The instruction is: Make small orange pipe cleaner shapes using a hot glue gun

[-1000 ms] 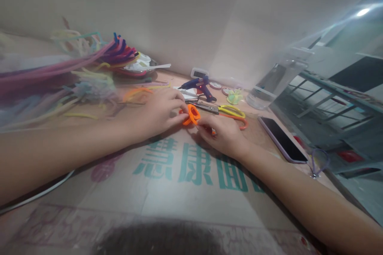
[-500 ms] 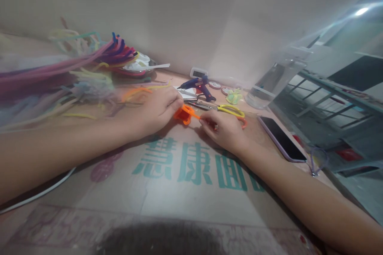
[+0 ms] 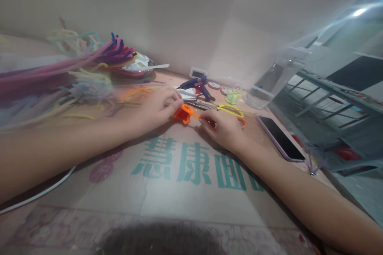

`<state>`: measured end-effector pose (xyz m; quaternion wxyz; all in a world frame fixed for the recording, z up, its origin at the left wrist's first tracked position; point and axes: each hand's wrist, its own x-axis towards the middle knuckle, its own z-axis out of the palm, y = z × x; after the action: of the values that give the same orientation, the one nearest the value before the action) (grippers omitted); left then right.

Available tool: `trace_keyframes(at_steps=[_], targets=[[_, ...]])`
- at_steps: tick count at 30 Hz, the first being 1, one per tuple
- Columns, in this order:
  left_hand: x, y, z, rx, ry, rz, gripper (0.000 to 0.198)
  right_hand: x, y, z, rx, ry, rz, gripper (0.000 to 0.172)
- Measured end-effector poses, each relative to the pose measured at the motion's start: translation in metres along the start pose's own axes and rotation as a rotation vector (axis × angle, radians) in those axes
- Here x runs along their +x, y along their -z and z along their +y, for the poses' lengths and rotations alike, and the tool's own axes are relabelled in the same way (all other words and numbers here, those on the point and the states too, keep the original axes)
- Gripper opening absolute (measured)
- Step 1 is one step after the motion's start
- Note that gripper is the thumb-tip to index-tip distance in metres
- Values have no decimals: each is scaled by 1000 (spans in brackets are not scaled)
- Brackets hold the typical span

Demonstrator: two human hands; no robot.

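An orange pipe cleaner [image 3: 183, 114], bent into a small looped shape, is held between my two hands just above the table. My left hand [image 3: 161, 105] pinches the loops from the left, its thumb and fingers closed at their edge. On the other side my right hand [image 3: 223, 127] grips the straight end of the same pipe cleaner between thumb and forefinger. Scissors [image 3: 230, 110] with a yellow and an orange handle lie just behind my right hand. A blue glue gun [image 3: 196, 84] with a small red light rests further back.
Many coloured pipe cleaners [image 3: 89, 61] pile up at the left. A phone [image 3: 281, 138] lies at the right, near the table edge. A clear plastic container [image 3: 266, 85], a small white digital display [image 3: 198, 73] and a yellow-green piece [image 3: 233, 96] stand behind. A white cable [image 3: 42, 193] runs front left.
My left fingers have shifted slightly around the orange loops, their grip a little more spread. Otherwise the hands and the pipe cleaner stay almost in the same place.
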<state>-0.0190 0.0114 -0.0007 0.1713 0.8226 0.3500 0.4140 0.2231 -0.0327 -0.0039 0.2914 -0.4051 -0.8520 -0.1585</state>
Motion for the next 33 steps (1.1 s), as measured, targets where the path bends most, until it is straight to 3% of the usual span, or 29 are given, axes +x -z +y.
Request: trace_keyframes(at_steps=[4, 10, 19, 28, 33], targets=[[-2, -3, -4, -32, 77, -57, 35, 1, 2, -1, 4, -1, -9, 21], [-4, -7, -10, 26, 78, -214, 76, 2, 3, -3, -23, 53, -36, 24], [-6, -7, -17, 223, 3, -260, 67, 5, 3, -7, 13, 302, 55, 22], [-3, -8, -6, 207, -34, -250, 66, 0, 1, -3, -56, 52, 20, 17], [-4, -7, -6, 202, -35, -255, 67, -2, 0, -4, 32, 23, -35, 14]])
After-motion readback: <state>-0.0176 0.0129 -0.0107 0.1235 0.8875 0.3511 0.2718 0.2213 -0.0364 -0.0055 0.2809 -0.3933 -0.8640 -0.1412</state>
